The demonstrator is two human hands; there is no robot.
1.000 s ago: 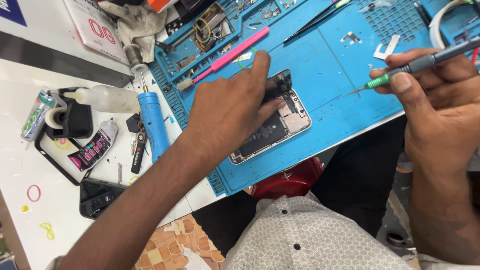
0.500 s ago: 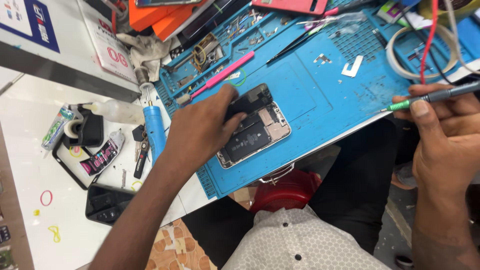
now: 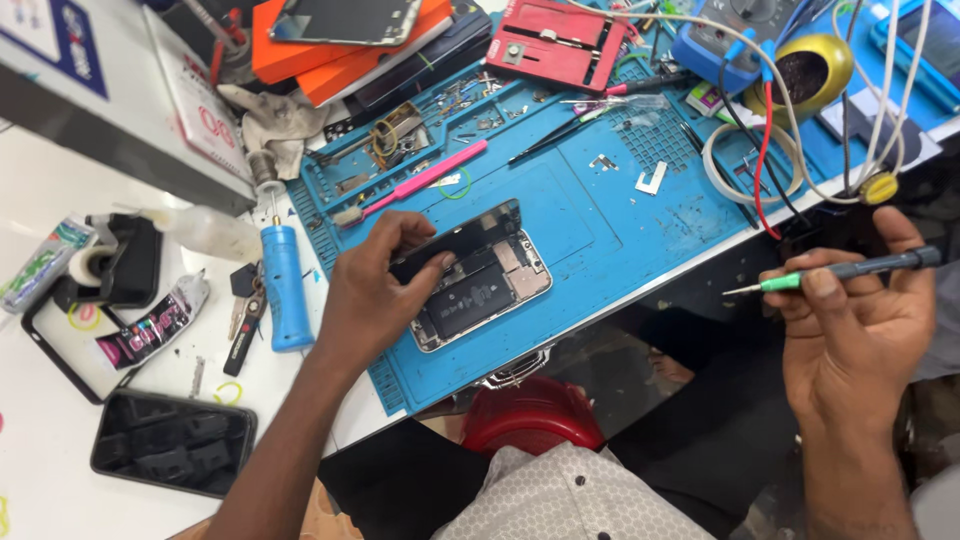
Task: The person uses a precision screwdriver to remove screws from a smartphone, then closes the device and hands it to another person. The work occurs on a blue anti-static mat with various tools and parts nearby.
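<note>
An opened phone (image 3: 482, 290) lies on the blue work mat (image 3: 600, 215), its battery and inner parts showing. My left hand (image 3: 375, 290) grips the phone's dark screen panel (image 3: 462, 238), lifted at an angle along the phone's far edge. My right hand (image 3: 850, 320) is off the table's front edge, to the right, holding a small screwdriver (image 3: 840, 270) with a green collar and dark handle, its tip pointing left in the air.
A pink brush (image 3: 415, 183), tweezers (image 3: 560, 130) and small metal parts lie on the mat. A blue pen-shaped tool (image 3: 284, 290), keys, tape and a dark phone (image 3: 172, 442) sit on the white table at left. Cables, a red fixture (image 3: 555, 45) and orange boxes crowd the back. A red stool (image 3: 530, 415) stands below.
The view has shifted so the bench sits lower and further left. My right hand with the screwdriver has dropped away from the mat, beyond the table's edge. My left hand stays on the screen panel.
</note>
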